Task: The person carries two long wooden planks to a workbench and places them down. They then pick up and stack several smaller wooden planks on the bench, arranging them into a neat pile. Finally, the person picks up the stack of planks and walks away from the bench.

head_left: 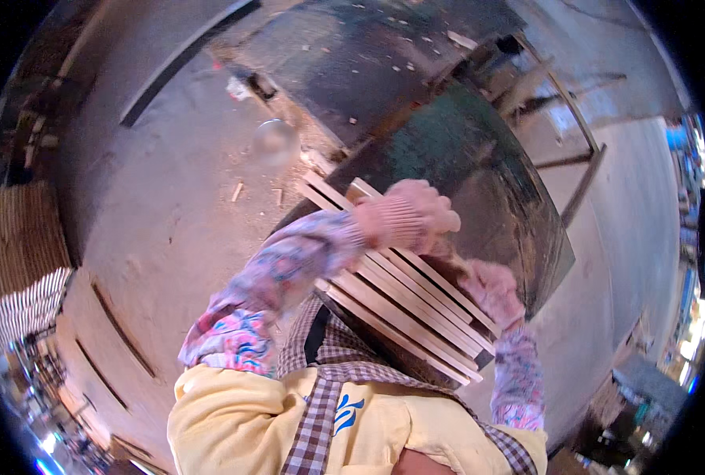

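Several pale wooden slats (416, 298) lie side by side, slanting across the near part of a dark work table (479, 158). My left hand (412, 214), in a pinkish knit glove, is over the slats with its fingers curled closed. Whatever it grips is hidden under the glove. A slat end (362, 188) shows just behind that wrist. My right hand (491, 289), gloved too, is at the right ends of the slats, near the outermost one. Its fingers are blurred and partly hidden. A dark brownish patch between the two hands is too unclear to name.
A second dark table top (328, 63), strewn with wood bits, adjoins at the far side. Wood scraps (237, 191) lie on the floor to the left. A dark beam (182, 67) lies at far left, and a wooden frame (578, 111) stands at far right.
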`<action>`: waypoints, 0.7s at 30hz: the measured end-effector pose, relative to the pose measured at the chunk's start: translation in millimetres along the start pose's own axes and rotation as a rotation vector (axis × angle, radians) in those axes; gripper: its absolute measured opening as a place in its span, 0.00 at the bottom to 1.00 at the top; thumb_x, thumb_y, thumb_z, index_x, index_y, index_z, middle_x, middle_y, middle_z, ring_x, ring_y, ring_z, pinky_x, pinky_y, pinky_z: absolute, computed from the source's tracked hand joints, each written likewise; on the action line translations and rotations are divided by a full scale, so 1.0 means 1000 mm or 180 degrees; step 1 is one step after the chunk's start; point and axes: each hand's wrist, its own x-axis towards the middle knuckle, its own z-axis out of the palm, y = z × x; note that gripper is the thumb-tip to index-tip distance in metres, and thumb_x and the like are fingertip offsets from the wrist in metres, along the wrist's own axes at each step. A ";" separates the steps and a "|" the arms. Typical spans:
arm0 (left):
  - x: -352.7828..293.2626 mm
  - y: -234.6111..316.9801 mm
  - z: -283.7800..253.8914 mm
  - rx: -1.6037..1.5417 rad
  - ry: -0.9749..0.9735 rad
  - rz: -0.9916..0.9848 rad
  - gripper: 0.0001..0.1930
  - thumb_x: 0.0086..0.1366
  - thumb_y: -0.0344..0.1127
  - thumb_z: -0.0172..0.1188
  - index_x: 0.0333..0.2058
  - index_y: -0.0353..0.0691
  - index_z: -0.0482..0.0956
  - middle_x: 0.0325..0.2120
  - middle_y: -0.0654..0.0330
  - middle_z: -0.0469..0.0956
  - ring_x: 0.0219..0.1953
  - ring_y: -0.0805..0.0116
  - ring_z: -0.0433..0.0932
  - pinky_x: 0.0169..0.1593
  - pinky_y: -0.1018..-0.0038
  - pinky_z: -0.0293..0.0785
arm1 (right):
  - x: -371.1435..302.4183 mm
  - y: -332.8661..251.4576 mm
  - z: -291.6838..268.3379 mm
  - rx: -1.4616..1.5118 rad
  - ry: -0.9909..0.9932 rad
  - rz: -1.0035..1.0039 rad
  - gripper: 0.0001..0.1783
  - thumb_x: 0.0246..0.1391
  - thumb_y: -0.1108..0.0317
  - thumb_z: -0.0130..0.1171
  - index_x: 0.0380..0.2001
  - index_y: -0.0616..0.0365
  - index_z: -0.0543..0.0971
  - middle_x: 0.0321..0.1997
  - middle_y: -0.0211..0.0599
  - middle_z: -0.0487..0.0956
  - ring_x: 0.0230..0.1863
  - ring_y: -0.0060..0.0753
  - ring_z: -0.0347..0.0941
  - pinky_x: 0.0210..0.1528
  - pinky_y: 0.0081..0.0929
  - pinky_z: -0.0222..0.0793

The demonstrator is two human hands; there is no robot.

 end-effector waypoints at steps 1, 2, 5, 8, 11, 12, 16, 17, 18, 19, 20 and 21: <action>-0.036 0.003 -0.019 -0.0566 0.0422 -0.0144 0.24 0.62 0.51 0.64 0.54 0.46 0.79 0.49 0.54 0.80 0.53 0.59 0.78 0.55 0.65 0.74 | -0.014 0.000 0.008 0.0546 -0.0154 0.0370 0.22 0.62 0.45 0.56 0.42 0.54 0.83 0.36 0.45 0.82 0.39 0.48 0.78 0.42 0.35 0.73; -0.076 0.001 -0.039 -0.1659 0.0685 -0.0757 0.26 0.64 0.51 0.64 0.55 0.43 0.78 0.50 0.55 0.80 0.54 0.62 0.78 0.57 0.67 0.73 | -0.019 -0.012 0.016 0.0252 0.0344 0.0066 0.25 0.64 0.45 0.53 0.40 0.57 0.83 0.36 0.43 0.83 0.39 0.45 0.79 0.44 0.34 0.73; -0.199 -0.084 -0.005 -0.4392 0.2564 -0.0939 0.27 0.69 0.49 0.59 0.58 0.34 0.75 0.51 0.56 0.80 0.53 0.68 0.77 0.59 0.70 0.72 | -0.024 0.003 0.042 -0.0245 0.0399 0.0004 0.19 0.63 0.50 0.55 0.43 0.53 0.83 0.39 0.39 0.83 0.40 0.42 0.79 0.44 0.35 0.75; -0.282 -0.189 0.016 -0.3664 0.3642 -0.2626 0.32 0.67 0.60 0.57 0.57 0.38 0.75 0.51 0.57 0.80 0.52 0.62 0.78 0.56 0.66 0.74 | -0.018 0.002 0.079 -0.0897 0.0802 0.0194 0.14 0.57 0.57 0.62 0.45 0.45 0.83 0.36 0.38 0.83 0.39 0.45 0.80 0.41 0.39 0.77; -0.294 -0.292 0.041 -0.4417 0.4159 -0.3576 0.29 0.69 0.62 0.54 0.53 0.42 0.78 0.47 0.58 0.81 0.47 0.62 0.79 0.53 0.61 0.73 | 0.002 -0.014 0.122 -0.0972 0.1481 0.0703 0.15 0.59 0.60 0.59 0.48 0.47 0.82 0.39 0.39 0.83 0.40 0.45 0.80 0.42 0.39 0.76; -0.291 -0.326 0.049 -0.4687 0.4319 -0.3704 0.26 0.70 0.61 0.53 0.50 0.44 0.79 0.45 0.59 0.82 0.45 0.63 0.79 0.52 0.60 0.73 | 0.010 -0.020 0.135 -0.1069 0.1680 0.0855 0.16 0.60 0.60 0.57 0.49 0.49 0.82 0.40 0.39 0.83 0.40 0.45 0.80 0.42 0.39 0.76; -0.269 -0.446 0.077 -0.4387 0.3897 -0.3610 0.24 0.68 0.55 0.54 0.51 0.43 0.78 0.48 0.56 0.79 0.48 0.56 0.77 0.55 0.58 0.72 | 0.031 -0.073 0.125 -0.1296 0.2254 0.0477 0.20 0.67 0.55 0.47 0.48 0.53 0.83 0.42 0.38 0.85 0.41 0.43 0.80 0.45 0.39 0.73; -0.259 -0.471 0.093 -0.3874 0.3435 -0.3652 0.23 0.69 0.54 0.53 0.52 0.43 0.77 0.49 0.56 0.79 0.49 0.56 0.77 0.56 0.59 0.72 | 0.035 -0.081 0.120 -0.1246 0.2198 0.0677 0.19 0.66 0.56 0.48 0.47 0.53 0.83 0.41 0.37 0.85 0.41 0.43 0.80 0.45 0.40 0.73; -0.241 -0.496 0.102 -0.2734 0.2665 -0.3546 0.23 0.69 0.53 0.53 0.53 0.42 0.76 0.50 0.55 0.78 0.50 0.57 0.77 0.56 0.59 0.72 | 0.030 -0.090 0.113 -0.1259 0.2256 0.0943 0.18 0.65 0.57 0.50 0.46 0.52 0.84 0.40 0.37 0.85 0.41 0.43 0.80 0.45 0.41 0.73; -0.243 -0.510 0.117 -0.1882 0.2095 -0.3449 0.23 0.69 0.51 0.52 0.54 0.42 0.76 0.51 0.55 0.78 0.51 0.57 0.76 0.56 0.59 0.72 | 0.026 -0.083 0.120 -0.1078 0.2177 0.1219 0.16 0.63 0.57 0.52 0.45 0.51 0.85 0.37 0.38 0.85 0.39 0.44 0.79 0.44 0.41 0.73; -0.234 -0.526 0.128 -0.1591 0.1871 -0.3296 0.23 0.70 0.50 0.52 0.55 0.41 0.75 0.52 0.54 0.77 0.52 0.57 0.76 0.57 0.60 0.72 | 0.024 -0.071 0.124 -0.0920 0.2145 0.1483 0.15 0.61 0.58 0.55 0.44 0.49 0.85 0.34 0.38 0.84 0.38 0.45 0.79 0.43 0.42 0.72; -0.237 -0.544 0.135 -0.1832 0.2007 -0.3228 0.23 0.70 0.48 0.51 0.56 0.41 0.75 0.54 0.54 0.76 0.53 0.57 0.75 0.57 0.60 0.73 | 0.038 -0.077 0.111 -0.1589 0.2109 0.1100 0.14 0.61 0.56 0.58 0.43 0.48 0.85 0.32 0.38 0.84 0.36 0.45 0.79 0.40 0.43 0.73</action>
